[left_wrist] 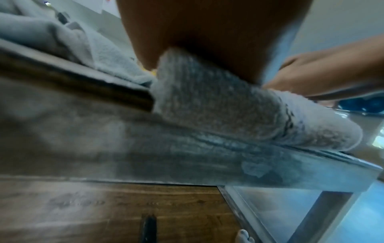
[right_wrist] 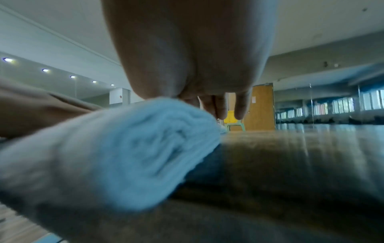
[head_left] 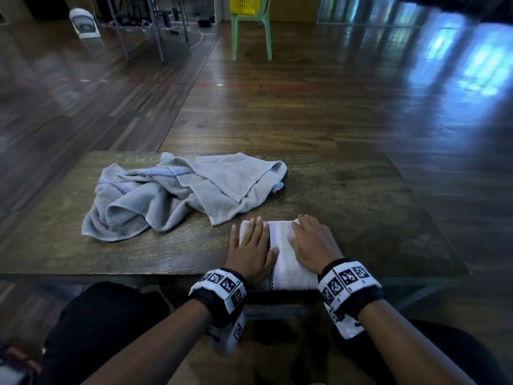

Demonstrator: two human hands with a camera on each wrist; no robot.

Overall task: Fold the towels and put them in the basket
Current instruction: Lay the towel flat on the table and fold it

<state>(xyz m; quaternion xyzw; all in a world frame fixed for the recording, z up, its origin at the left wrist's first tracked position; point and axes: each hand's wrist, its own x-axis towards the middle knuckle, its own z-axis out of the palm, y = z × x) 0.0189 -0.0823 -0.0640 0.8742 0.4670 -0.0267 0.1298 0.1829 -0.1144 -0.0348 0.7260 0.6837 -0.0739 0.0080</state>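
Note:
A small white folded towel point(head_left: 283, 245) lies at the near edge of the wooden table point(head_left: 361, 195), slightly overhanging it. My left hand point(head_left: 251, 245) rests flat on its left half, fingers straight. On its right half my right hand point(head_left: 312, 241) presses flat too. In the left wrist view the folded towel point(left_wrist: 218, 106) sticks out past the table edge under my palm. The right wrist view shows the towel's rolled fold point(right_wrist: 124, 148) beneath my straight fingers point(right_wrist: 220, 105). A heap of unfolded grey towels point(head_left: 177, 193) lies crumpled at the table's back left. A yellow basket point(head_left: 245, 5) sits on a green chair far across the floor.
The green chair point(head_left: 251, 31) stands on the wooden floor beyond the table. Metal desk legs point(head_left: 158, 29) and cables are at the far left. The table's right half point(head_left: 374, 218) holds nothing. My knees sit below the near edge.

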